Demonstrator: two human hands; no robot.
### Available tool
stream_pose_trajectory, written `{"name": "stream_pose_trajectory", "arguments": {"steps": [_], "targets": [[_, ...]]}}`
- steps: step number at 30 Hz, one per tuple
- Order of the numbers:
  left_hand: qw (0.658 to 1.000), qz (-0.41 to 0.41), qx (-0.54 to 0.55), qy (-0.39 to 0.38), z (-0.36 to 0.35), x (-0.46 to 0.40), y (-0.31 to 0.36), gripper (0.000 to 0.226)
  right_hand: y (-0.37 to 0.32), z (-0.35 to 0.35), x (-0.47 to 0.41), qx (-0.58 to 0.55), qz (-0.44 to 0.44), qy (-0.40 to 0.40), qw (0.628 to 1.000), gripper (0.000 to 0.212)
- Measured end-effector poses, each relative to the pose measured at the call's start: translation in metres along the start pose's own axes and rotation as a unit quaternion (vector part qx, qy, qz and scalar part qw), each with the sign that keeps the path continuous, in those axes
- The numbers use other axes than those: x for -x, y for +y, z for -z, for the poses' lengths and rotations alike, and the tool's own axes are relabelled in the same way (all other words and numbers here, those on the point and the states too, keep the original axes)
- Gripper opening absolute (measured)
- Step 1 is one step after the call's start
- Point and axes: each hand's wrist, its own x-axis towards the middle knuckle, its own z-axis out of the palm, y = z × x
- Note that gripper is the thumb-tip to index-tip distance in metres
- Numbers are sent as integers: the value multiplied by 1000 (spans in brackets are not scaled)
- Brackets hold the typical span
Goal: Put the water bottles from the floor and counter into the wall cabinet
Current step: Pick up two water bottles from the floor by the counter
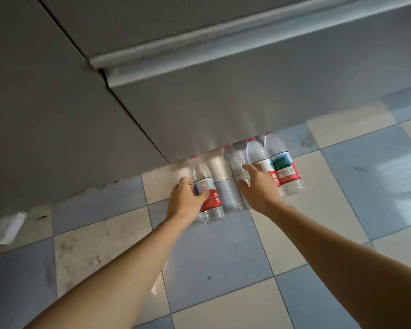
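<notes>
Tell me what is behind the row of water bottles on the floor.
Directly behind the water bottles stands the grey cabinet front, reflecting them faintly. Whatever is inside the cabinet stays hidden.

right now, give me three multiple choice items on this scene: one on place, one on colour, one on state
1. Where do the water bottles stand?
A. on a shelf
B. on the tiled floor by the cabinet front
C. in a sink

2. What colour are the bottle caps?
A. red
B. green
C. black

3. What is the left hand doing?
A. resting flat on the floor
B. closed in a grip on the leftmost bottle
C. pulling a door

Answers: 1 B, bottles line the cabinet base; 2 A, red caps show on top; 3 B, fingers wrap its label, while the right hand reaches another bottle.
</notes>
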Motion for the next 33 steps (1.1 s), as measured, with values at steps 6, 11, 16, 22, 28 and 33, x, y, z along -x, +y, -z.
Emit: {"name": "stream_pose_trajectory", "arguments": {"steps": [6,11,16,22,28,33], "targets": [[997,-13,8,74,-40,-67,-27,64,15,-38,-73,17,41,44,998,49],[998,-17,41,50,-51,-96,-28,80,15,-63,-87,2,38,43,998,54],[998,-29,51,-6,-53,-90,-31,68,13,-69,-68,6,-12,4,1000,71],[992,-38,47,-115,-47,-72,-49,71,15,-78,-40,1,-92,-99,991,78],[986,-33,106,-121,-49,-81,-49,51,22,-86,-48,-169,-117,-65,976,25],[981,-31,162,-106,-51,-90,-43,81,25,-87,-50,-233,-130,-56,962,19]]}}
